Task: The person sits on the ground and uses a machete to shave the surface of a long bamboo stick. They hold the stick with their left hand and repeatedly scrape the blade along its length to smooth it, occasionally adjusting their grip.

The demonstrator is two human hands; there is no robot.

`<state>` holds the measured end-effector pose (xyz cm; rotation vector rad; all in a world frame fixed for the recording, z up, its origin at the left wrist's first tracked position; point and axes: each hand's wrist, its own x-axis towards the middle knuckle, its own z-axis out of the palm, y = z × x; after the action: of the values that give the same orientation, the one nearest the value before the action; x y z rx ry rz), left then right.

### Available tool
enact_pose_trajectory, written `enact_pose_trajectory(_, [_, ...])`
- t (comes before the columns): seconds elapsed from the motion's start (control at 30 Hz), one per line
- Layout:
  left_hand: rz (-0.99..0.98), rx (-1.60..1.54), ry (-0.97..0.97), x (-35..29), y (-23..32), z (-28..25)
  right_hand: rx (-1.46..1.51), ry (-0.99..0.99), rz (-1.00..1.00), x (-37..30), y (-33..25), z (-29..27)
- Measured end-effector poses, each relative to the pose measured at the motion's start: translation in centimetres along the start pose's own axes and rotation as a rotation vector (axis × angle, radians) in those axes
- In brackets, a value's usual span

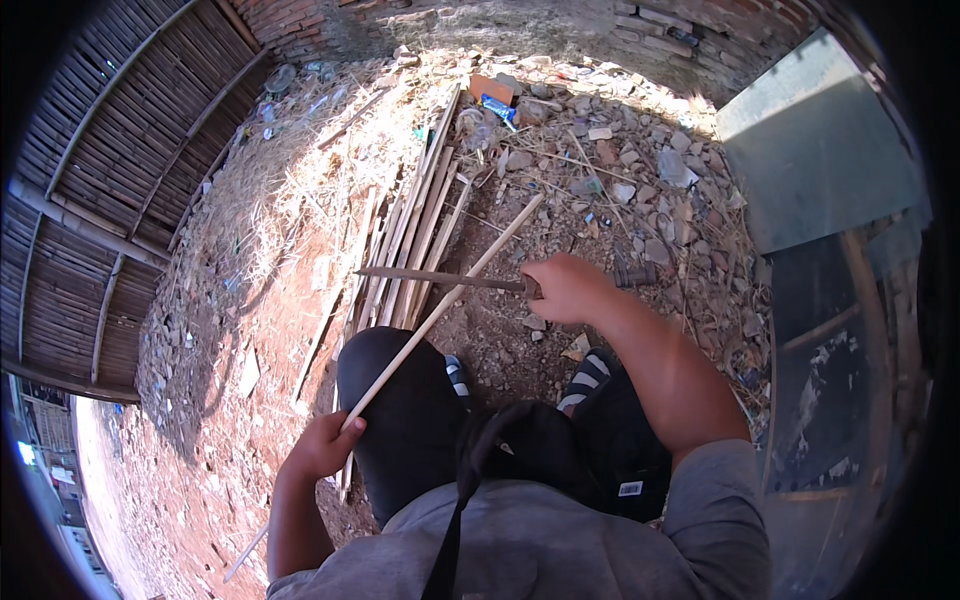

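Note:
My left hand (322, 446) is closed around a long pale bamboo strip (448, 302). The strip slants up to the right across my left knee, and its lower end sticks out behind my left forearm. In my right hand (569, 288) is the handle of a long knife (440, 278), its dark blade pointing left. The blade crosses the strip in this view; I cannot tell whether the two touch. Beyond my left knee lies a bundle of split bamboo strips (412, 226) on the ground.
Rubble (650, 190) and litter cover the ground ahead, with a blue wrapper (498, 108) among it. A woven bamboo wall (120, 130) stands at the left, a brick wall (560, 35) at the back. Grey-green panels (815, 145) lean on the right. My sandalled feet (588, 380) are below.

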<state>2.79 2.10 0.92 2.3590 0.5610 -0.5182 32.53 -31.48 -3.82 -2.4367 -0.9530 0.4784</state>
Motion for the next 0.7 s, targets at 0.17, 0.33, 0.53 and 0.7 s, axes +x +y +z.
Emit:
enact_pose_trajectory(0.17, [0.019,0.035,0.011,0.1,-1.4,0.4,0.058,0.054,0.015,1.2,3.6,0.1])
enact_pose_trajectory(0.33, [0.008,0.030,0.017,0.4,-1.3,0.2,0.126,0.174,0.181,0.6,4.2,-0.8])
enact_pose_trajectory(0.53, [0.010,0.029,0.005,0.1,-0.8,-0.1,-0.072,-0.029,-0.048,0.2,-1.1,0.7])
enact_pose_trajectory(0.7, [-0.013,0.066,0.046,0.1,0.2,0.2,0.159,0.255,0.184,1.4,5.6,0.3])
